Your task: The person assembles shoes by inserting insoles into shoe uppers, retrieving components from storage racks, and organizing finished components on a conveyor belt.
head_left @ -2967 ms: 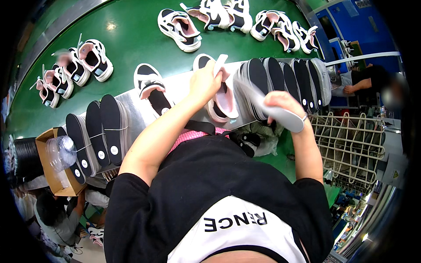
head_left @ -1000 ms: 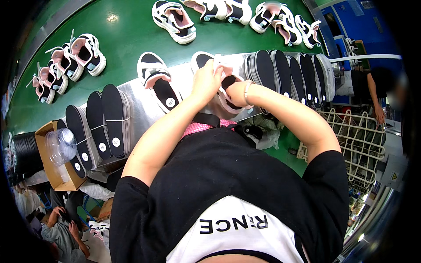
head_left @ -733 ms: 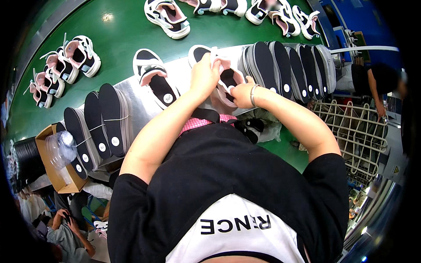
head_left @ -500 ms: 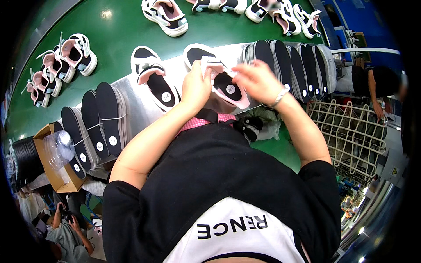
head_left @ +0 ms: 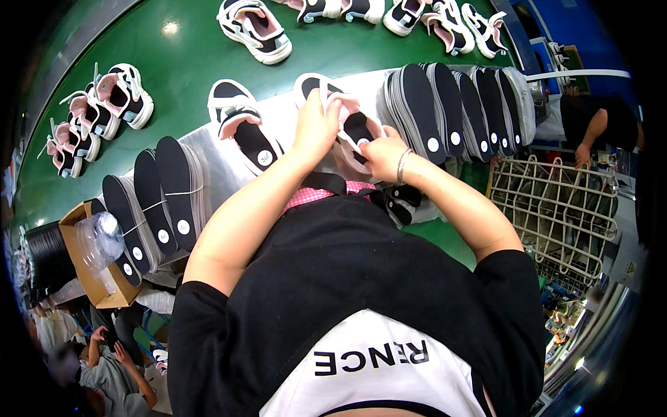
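A white, black and pink sneaker [head_left: 359, 126] lies tilted on the metal worktop in front of me, its toe pointing away. My left hand [head_left: 318, 128] is closed around the tongue and left side of the sneaker. At the heel opening, my right hand [head_left: 384, 156] grips the right side of the collar, its thumb near the black insole inside. A round white label on that insole is mostly covered by the thumb. Just left stands a matching sneaker [head_left: 226, 111], untouched, with a black insole [head_left: 252, 142] and a white label in it.
Stacks of black insoles flank the sneakers, some tied on the left [head_left: 177, 187], others on the right [head_left: 417, 104]. More sneakers [head_left: 257, 31] stand on the green surface [head_left: 180, 59] beyond. A cardboard box [head_left: 111, 295] sits left, a wire rack [head_left: 549, 215] right. Other people are nearby.
My right hand has come down from above the sneaker, fingers loosely spread, to grip its heel collar. The insole's label, plain before, is now mostly hidden. My left hand keeps its hold.
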`<state>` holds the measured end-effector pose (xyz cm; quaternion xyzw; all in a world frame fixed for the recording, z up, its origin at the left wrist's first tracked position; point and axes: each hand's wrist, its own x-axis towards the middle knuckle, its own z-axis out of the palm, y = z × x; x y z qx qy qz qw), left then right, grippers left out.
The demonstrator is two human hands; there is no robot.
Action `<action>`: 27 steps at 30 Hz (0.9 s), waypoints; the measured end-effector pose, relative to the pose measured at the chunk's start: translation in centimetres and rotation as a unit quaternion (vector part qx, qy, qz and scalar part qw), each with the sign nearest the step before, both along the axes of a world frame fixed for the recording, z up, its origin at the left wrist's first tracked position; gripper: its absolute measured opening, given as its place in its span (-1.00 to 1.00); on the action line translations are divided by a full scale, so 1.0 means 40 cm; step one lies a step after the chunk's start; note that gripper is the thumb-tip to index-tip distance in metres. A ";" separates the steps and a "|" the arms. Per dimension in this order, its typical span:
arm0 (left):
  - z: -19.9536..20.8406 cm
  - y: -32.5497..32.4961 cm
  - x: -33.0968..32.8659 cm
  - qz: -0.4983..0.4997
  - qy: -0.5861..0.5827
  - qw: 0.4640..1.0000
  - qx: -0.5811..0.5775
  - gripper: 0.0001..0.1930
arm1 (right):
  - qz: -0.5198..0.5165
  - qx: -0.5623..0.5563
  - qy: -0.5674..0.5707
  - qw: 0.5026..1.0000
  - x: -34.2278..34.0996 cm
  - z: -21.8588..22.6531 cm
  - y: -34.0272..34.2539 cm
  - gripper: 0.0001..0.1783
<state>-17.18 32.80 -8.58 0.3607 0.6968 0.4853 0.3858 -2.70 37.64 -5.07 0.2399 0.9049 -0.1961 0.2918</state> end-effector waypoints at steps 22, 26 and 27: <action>0.143 -0.152 -0.106 -0.034 0.339 0.919 -0.197 -0.16 | 0.020 -0.111 0.023 0.993 -0.218 0.024 -0.106 -0.62; 0.096 -0.137 -0.176 0.027 0.336 0.926 -0.168 -0.33 | 0.049 -0.068 0.303 0.949 -0.211 0.063 -0.094 -0.56; 0.095 -0.127 -0.205 0.039 0.325 0.930 -0.164 -0.35 | 0.046 -0.047 0.439 0.896 -0.204 0.063 -0.077 -0.57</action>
